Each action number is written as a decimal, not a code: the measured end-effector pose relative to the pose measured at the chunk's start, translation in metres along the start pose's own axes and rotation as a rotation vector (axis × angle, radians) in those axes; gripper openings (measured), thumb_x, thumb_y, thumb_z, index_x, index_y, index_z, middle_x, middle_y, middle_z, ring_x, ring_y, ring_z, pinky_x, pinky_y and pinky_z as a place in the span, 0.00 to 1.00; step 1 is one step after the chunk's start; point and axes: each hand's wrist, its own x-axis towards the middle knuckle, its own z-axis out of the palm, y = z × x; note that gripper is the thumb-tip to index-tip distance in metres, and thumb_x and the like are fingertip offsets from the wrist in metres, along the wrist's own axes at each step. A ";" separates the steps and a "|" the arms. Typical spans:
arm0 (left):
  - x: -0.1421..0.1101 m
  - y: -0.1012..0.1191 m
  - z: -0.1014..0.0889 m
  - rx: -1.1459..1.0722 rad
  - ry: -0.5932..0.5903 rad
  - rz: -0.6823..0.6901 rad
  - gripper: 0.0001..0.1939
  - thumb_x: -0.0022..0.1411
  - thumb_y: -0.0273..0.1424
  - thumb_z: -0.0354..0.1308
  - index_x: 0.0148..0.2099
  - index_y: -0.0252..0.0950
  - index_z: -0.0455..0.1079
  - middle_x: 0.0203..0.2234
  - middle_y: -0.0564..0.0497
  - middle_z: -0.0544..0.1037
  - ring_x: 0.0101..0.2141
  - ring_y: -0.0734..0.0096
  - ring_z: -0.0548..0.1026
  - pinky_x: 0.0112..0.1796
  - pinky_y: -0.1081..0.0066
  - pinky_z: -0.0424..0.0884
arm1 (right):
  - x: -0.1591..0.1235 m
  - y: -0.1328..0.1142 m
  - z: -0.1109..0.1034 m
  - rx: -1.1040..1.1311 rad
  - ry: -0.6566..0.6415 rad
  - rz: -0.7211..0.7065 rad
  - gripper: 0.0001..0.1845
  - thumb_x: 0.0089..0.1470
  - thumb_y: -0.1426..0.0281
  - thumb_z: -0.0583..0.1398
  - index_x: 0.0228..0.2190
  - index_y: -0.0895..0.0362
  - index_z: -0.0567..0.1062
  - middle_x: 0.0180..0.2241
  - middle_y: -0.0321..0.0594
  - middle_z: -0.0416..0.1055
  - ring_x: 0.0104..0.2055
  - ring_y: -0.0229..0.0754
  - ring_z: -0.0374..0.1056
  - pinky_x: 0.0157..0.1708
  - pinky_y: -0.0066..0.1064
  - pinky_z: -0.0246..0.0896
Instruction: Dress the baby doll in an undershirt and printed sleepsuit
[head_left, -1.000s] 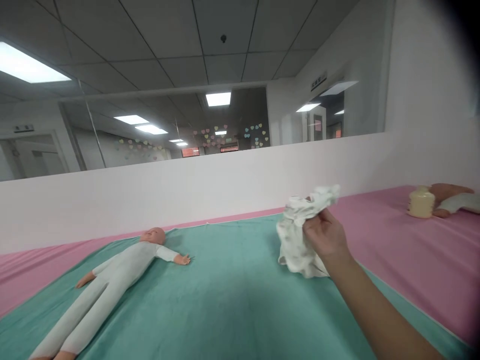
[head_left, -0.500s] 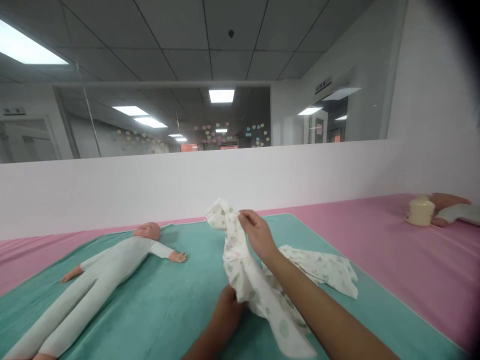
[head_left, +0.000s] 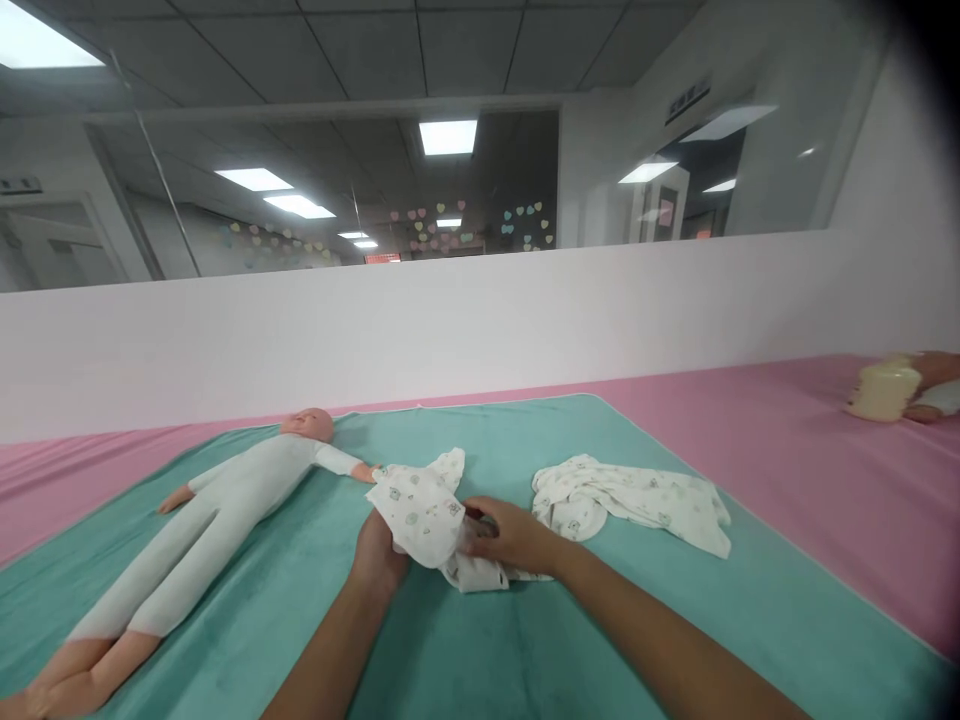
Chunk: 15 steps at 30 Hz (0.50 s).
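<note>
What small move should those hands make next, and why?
Probably ease the white printed cloth garment a little toward the baby doll in its white suit: the left hand and right hand both hold the garment, and its edge sits right by the doll's outstretched hand.

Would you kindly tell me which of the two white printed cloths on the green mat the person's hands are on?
It is the cloth nearer the doll, between the left hand and right hand; the other cloth lies further right, untouched.
</note>
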 end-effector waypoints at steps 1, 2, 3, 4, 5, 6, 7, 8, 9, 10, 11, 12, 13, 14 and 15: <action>-0.001 0.003 -0.001 0.019 -0.035 -0.014 0.13 0.59 0.30 0.49 0.44 0.33 0.68 0.31 0.48 0.76 0.34 0.65 0.74 0.32 0.71 0.71 | 0.000 -0.002 0.003 0.015 -0.037 0.014 0.26 0.42 0.56 0.62 0.44 0.52 0.69 0.41 0.39 0.69 0.42 0.46 0.64 0.40 0.35 0.57; -0.003 0.006 -0.001 0.038 -0.077 -0.033 0.14 0.59 0.32 0.49 0.45 0.32 0.68 0.31 0.48 0.76 0.35 0.64 0.74 0.33 0.70 0.71 | 0.000 -0.003 0.006 0.048 -0.057 0.032 0.29 0.40 0.57 0.63 0.45 0.52 0.69 0.40 0.39 0.69 0.41 0.46 0.64 0.40 0.35 0.57; -0.007 0.009 -0.002 0.062 -0.141 -0.053 0.15 0.59 0.33 0.49 0.46 0.31 0.68 0.32 0.47 0.76 0.36 0.62 0.73 0.34 0.68 0.71 | 0.001 -0.004 0.009 0.100 -0.056 0.052 0.32 0.40 0.57 0.64 0.47 0.52 0.67 0.40 0.40 0.69 0.41 0.46 0.64 0.39 0.35 0.58; -0.011 0.011 -0.001 0.093 -0.232 -0.072 0.17 0.58 0.34 0.51 0.47 0.30 0.68 0.34 0.46 0.76 0.37 0.60 0.73 0.36 0.67 0.70 | 0.001 -0.006 0.012 0.167 -0.037 0.069 0.35 0.40 0.57 0.64 0.50 0.52 0.64 0.41 0.41 0.68 0.41 0.46 0.64 0.39 0.35 0.58; -0.016 0.013 -0.001 0.137 -0.347 -0.086 0.19 0.57 0.35 0.53 0.49 0.30 0.67 0.36 0.44 0.76 0.39 0.58 0.72 0.37 0.66 0.70 | 0.002 -0.008 0.013 0.244 -0.007 0.078 0.37 0.42 0.57 0.63 0.53 0.52 0.60 0.41 0.41 0.68 0.41 0.46 0.65 0.38 0.35 0.59; -0.021 0.015 0.000 0.192 -0.469 -0.093 0.22 0.55 0.35 0.56 0.51 0.31 0.66 0.38 0.43 0.75 0.40 0.57 0.72 0.38 0.66 0.69 | 0.003 -0.011 0.014 0.316 0.026 0.076 0.39 0.43 0.58 0.62 0.55 0.52 0.57 0.41 0.42 0.68 0.41 0.45 0.65 0.38 0.35 0.59; -0.026 0.015 0.002 0.253 -0.586 -0.090 0.25 0.54 0.34 0.57 0.54 0.32 0.63 0.40 0.43 0.74 0.42 0.56 0.71 0.39 0.65 0.69 | 0.004 -0.013 0.015 0.367 0.064 0.067 0.39 0.44 0.58 0.62 0.55 0.52 0.55 0.41 0.42 0.68 0.40 0.44 0.65 0.37 0.34 0.59; -0.031 0.016 0.003 0.318 -0.691 -0.084 0.28 0.53 0.33 0.58 0.56 0.34 0.60 0.43 0.42 0.73 0.43 0.55 0.70 0.40 0.65 0.68 | 0.005 -0.014 0.015 0.385 0.104 0.054 0.38 0.44 0.58 0.62 0.54 0.52 0.57 0.39 0.41 0.69 0.38 0.43 0.65 0.36 0.33 0.59; -0.034 0.015 0.004 0.373 -0.767 -0.076 0.31 0.52 0.32 0.59 0.58 0.36 0.58 0.45 0.42 0.72 0.45 0.55 0.70 0.40 0.65 0.68 | 0.005 -0.014 0.014 0.371 0.143 0.044 0.35 0.43 0.58 0.62 0.52 0.52 0.60 0.37 0.40 0.69 0.36 0.42 0.65 0.35 0.33 0.59; -0.037 0.014 0.005 0.414 -0.808 -0.072 0.34 0.51 0.31 0.60 0.59 0.38 0.56 0.47 0.42 0.71 0.46 0.54 0.69 0.40 0.65 0.67 | 0.006 -0.013 0.013 0.334 0.183 0.040 0.31 0.43 0.58 0.62 0.49 0.53 0.64 0.34 0.38 0.69 0.34 0.41 0.65 0.34 0.32 0.59; -0.038 0.013 0.005 0.448 -0.831 -0.075 0.35 0.50 0.31 0.60 0.60 0.39 0.55 0.48 0.43 0.70 0.46 0.54 0.69 0.41 0.65 0.67 | 0.006 -0.011 0.012 0.287 0.226 0.044 0.26 0.43 0.58 0.62 0.44 0.53 0.68 0.32 0.36 0.69 0.33 0.40 0.63 0.33 0.31 0.58; -0.038 0.012 0.005 0.479 -0.847 -0.085 0.36 0.50 0.30 0.61 0.60 0.40 0.54 0.49 0.43 0.69 0.46 0.54 0.68 0.41 0.65 0.67 | 0.006 -0.008 0.011 0.243 0.265 0.050 0.22 0.43 0.57 0.61 0.40 0.54 0.70 0.29 0.35 0.69 0.31 0.40 0.62 0.32 0.31 0.57; -0.037 0.011 0.005 0.504 -0.857 -0.094 0.36 0.49 0.30 0.61 0.61 0.40 0.54 0.50 0.43 0.68 0.46 0.55 0.68 0.41 0.65 0.67 | 0.007 -0.005 0.010 0.211 0.296 0.052 0.18 0.44 0.57 0.60 0.36 0.55 0.72 0.27 0.35 0.68 0.31 0.39 0.61 0.31 0.30 0.56; -0.036 0.010 0.005 0.523 -0.861 -0.102 0.37 0.49 0.30 0.61 0.61 0.41 0.54 0.50 0.43 0.68 0.46 0.55 0.69 0.41 0.65 0.67 | 0.007 -0.001 0.009 0.193 0.319 0.047 0.16 0.46 0.57 0.59 0.32 0.55 0.72 0.26 0.34 0.67 0.30 0.39 0.60 0.31 0.30 0.55; -0.035 0.010 0.004 0.535 -0.863 -0.106 0.36 0.49 0.31 0.61 0.61 0.41 0.54 0.50 0.43 0.69 0.45 0.55 0.69 0.41 0.64 0.67 | 0.008 0.002 0.008 0.184 0.340 0.037 0.15 0.47 0.57 0.57 0.29 0.56 0.72 0.26 0.34 0.66 0.30 0.39 0.59 0.30 0.29 0.55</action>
